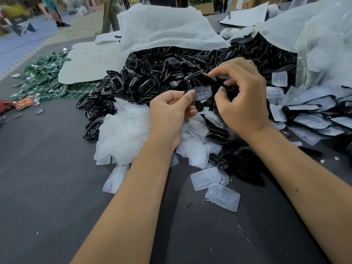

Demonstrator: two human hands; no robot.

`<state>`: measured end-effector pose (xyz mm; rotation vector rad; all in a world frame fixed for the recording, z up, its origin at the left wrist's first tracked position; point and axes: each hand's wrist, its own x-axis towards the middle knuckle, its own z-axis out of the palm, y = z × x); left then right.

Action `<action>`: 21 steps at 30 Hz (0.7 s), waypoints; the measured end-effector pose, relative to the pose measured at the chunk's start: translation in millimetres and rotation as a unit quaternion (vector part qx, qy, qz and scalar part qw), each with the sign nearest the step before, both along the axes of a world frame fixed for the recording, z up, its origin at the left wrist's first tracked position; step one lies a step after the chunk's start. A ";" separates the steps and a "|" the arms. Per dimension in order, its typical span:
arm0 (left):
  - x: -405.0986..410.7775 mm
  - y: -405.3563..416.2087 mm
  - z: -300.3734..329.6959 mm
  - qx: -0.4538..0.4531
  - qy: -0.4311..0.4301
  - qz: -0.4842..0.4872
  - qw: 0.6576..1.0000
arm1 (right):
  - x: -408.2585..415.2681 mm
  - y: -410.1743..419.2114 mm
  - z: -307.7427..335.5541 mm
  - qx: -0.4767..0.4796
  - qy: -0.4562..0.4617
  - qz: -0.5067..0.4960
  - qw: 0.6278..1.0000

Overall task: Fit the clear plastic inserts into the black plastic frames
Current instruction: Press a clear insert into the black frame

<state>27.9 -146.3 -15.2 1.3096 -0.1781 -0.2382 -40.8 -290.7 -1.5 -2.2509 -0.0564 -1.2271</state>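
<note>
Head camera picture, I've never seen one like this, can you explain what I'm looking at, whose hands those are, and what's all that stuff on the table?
One picture, taken by a camera on a person's head, looking down at their own bare hands. The left hand pinches a clear insert. The right hand grips a black frame; the two parts are close together. Behind lies a heap of black frames spilling from a white bag. Loose clear inserts lie on the dark table, and green circuit boards at far left.

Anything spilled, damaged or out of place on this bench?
Nothing looks damaged. The black frames spill loosely out of an open white sack onto the table, and green circuit boards lie scattered at far left, unrelated to the fitting task.
</note>
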 end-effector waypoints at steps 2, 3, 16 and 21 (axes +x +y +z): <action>-0.4 -0.7 -1.0 0.004 -0.018 -0.001 1.000 | 1.3 0.1 -1.9 0.125 0.057 0.015 0.990; -0.3 -0.8 -1.4 0.008 -0.025 -0.001 1.000 | 2.8 -0.5 -3.8 0.171 0.094 0.028 0.980; 1.4 -6.8 -9.6 0.111 -0.098 0.034 0.988 | 9.0 -8.7 -9.3 0.281 0.194 0.052 0.938; -0.1 -7.2 -9.3 0.139 -0.122 0.030 0.982 | 9.3 -12.8 -6.3 0.282 0.217 0.060 0.933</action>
